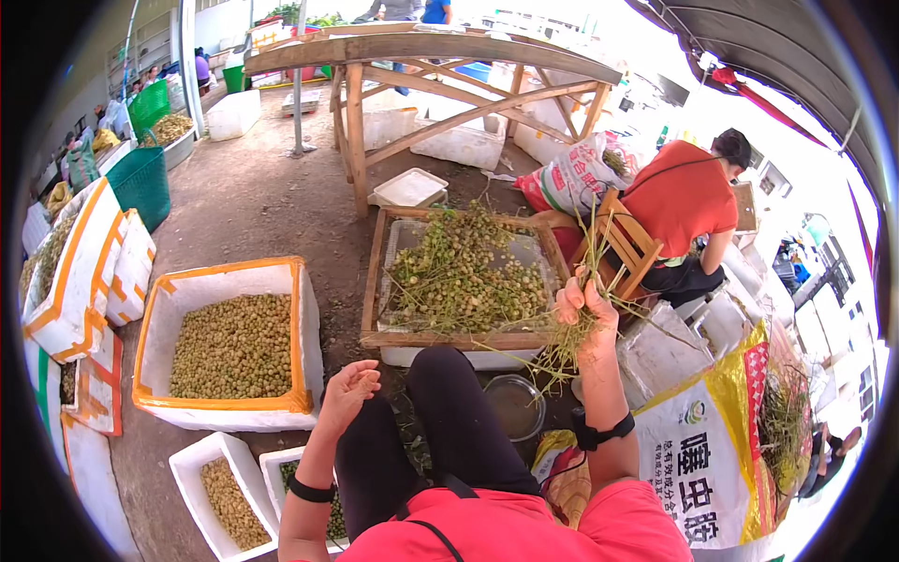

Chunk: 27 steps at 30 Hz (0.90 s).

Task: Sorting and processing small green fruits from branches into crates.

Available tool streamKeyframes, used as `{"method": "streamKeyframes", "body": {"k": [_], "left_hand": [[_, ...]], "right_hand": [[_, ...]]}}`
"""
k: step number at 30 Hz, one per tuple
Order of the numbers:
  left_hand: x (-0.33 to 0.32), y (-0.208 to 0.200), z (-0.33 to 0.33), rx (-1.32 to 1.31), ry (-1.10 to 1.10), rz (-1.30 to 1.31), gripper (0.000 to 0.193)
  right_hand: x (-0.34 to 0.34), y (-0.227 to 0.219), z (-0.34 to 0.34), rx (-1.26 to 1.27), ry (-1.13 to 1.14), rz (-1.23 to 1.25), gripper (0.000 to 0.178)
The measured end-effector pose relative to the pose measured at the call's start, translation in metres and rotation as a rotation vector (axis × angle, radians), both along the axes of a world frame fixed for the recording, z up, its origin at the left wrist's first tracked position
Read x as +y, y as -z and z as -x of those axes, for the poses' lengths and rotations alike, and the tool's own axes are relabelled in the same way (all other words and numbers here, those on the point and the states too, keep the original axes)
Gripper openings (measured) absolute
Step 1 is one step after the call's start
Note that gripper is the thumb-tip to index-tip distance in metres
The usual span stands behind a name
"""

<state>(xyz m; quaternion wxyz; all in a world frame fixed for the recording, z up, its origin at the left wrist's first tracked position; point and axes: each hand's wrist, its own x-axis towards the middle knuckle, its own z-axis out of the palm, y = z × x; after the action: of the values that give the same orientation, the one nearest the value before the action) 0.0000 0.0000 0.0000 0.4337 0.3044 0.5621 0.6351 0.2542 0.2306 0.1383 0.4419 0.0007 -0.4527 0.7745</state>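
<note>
My right hand (586, 314) is raised at the right edge of a wood-framed screen tray (371, 281), closed round a bunch of thin green stems (571, 348). The stems stick out above and below the fist. Over my lap, my left hand (350, 394) is closed, with its fingers curled in toward the thumb; whether a small thing is between them cannot be seen. A heap of small round yellow-green fruits on stalks (468, 272) covers much of the tray. The tray rests on a white foam box just beyond my knees.
On the left stands an orange-taped foam box (304, 337) of loose fruits. Smaller foam boxes (192, 468) sit below it. A clear basin (538, 407) is by my right knee, beside a woven sack (693, 450). A person in an orange shirt (679, 192) sits right, near a wooden table (440, 45).
</note>
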Motion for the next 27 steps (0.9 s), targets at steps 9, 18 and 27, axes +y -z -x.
{"method": "streamKeyframes", "body": {"k": [9, 18, 27], "left_hand": [[0.003, 0.05, 0.02, 0.001, 0.012, 0.102, 0.027], [-0.006, 0.046, 0.019, -0.033, -0.067, 0.069, 0.024], [0.004, 0.064, 0.022, -0.169, -0.019, 0.01, 0.028]], "right_hand": [[-0.049, -0.093, -0.073, -0.178, 0.613, -0.223, 0.016], [-0.144, -0.2, -0.256, -2.06, 2.365, -0.215, 0.076], [-0.125, -0.066, -0.403, -2.726, 0.961, 0.132, 0.065]]}}
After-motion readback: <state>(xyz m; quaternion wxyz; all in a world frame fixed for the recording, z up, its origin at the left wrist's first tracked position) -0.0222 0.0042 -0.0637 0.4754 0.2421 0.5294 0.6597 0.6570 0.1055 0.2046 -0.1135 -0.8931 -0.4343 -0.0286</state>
